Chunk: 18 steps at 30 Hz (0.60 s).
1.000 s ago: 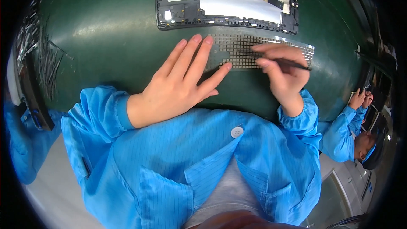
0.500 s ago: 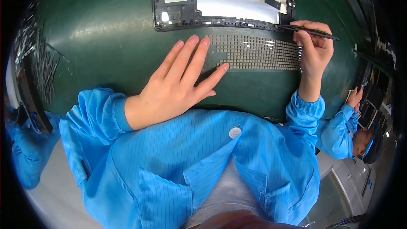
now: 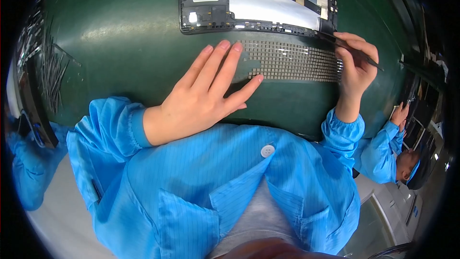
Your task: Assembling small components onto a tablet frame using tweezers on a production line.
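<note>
Sheet [image 3: 245,68] of grey squares [image 3: 292,61]: lay on worktop [image 3: 124,62], nearside of black-framed panel [image 3: 273,5]. Looked bare at left end; bore most squares elsewhere. Left hand [image 3: 203,95]: spread at bare end. Right hand [image 3: 357,62]: pinched dark tweezers [image 3: 329,38] by panel's near-right corner. Squares on panel: couldn't tell.

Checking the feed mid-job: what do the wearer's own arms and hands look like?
Both arms wear bright blue, slightly shiny sleeves, loose and creased, gathered at the wrists into cuffs of the same blue. The left hand and right hand are bare: no gloves, rings or watch show.
</note>
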Motion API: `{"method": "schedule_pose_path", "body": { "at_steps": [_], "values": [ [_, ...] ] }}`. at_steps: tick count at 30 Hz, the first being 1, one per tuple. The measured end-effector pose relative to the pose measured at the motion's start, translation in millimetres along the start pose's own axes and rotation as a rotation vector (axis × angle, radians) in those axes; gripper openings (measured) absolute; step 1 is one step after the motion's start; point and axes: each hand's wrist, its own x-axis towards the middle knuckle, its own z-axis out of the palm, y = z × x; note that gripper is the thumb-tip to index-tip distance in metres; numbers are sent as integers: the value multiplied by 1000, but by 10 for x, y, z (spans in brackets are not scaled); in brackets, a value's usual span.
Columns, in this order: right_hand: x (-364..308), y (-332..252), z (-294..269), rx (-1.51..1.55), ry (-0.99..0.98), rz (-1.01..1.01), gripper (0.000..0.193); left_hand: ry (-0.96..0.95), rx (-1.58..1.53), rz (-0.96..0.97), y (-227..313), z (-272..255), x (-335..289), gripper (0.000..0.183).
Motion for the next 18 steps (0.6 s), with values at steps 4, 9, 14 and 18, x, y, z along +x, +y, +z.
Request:
{"method": "schedule_pose_path", "body": {
  "at_steps": [4,9,14,18],
  "values": [
    [-139,-303,291,116,23,197,25,10,20,7,-7,20,6,66],
    [-270,-420,632,189,-285,345,25,2,27,11,-10,1,11,64],
    [-271,-433,645,241,-204,402,24,0,26,8,3,-5,14,65],
    [-276,-430,656,198,-201,411,24,-2,25,10,5,4,10,65]
  ]
}}
